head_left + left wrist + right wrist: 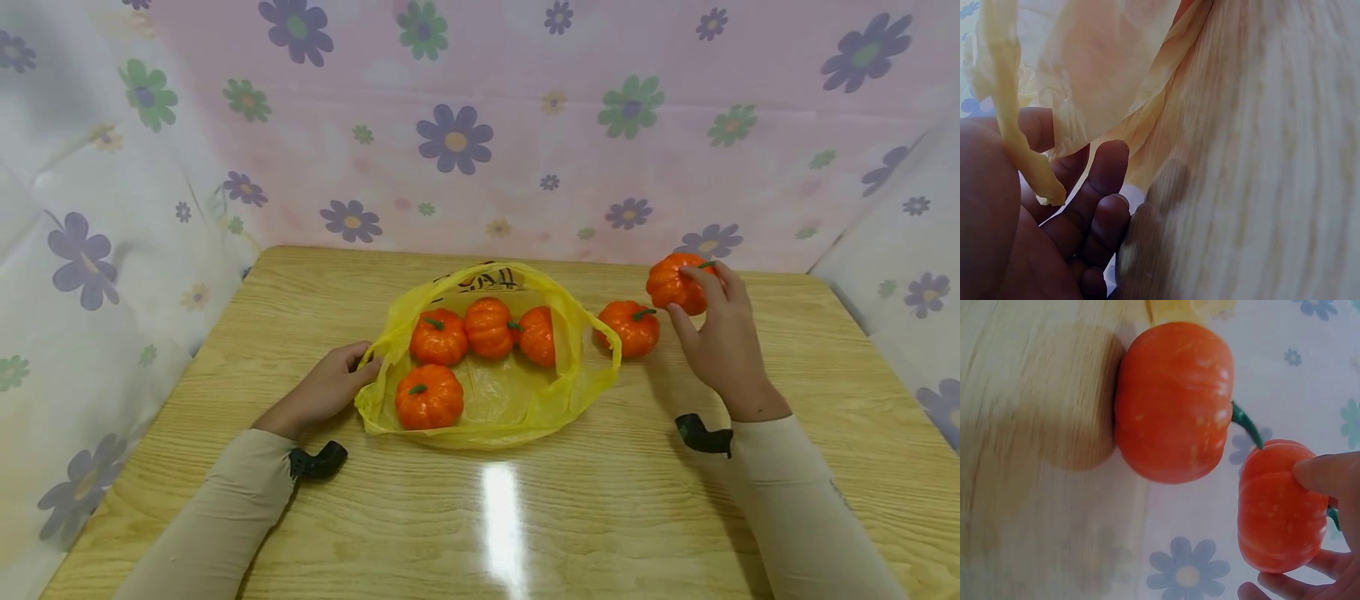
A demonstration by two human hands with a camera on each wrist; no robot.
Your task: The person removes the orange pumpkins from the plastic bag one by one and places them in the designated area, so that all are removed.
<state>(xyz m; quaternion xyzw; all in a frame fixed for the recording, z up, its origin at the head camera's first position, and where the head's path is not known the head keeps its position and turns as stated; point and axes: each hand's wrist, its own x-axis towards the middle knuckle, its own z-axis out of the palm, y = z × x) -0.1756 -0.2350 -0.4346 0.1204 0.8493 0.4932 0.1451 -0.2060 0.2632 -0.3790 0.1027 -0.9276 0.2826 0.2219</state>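
Beige sleeves [802, 508] cross a glossy woodgrain table [412, 525], flowered sheeting [517, 75] behind the pumpkins [628, 331].

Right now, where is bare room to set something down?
Free: the table between the sleeves and yellow bag; far left corner, beyond the left hand. Crowded: right of the bag, with one pumpkin and a second pumpkin in the right hand.

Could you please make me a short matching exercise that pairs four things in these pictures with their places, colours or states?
1. Left hand
2. Right hand
3. Plastic bag
4. Table

A. Gripping an orange pumpkin
B. Wood-grained, under the bag
C. At the bag's edge
D. Yellow, with four pumpkins showing inside

Pairs: 1-C, 2-A, 3-D, 4-B
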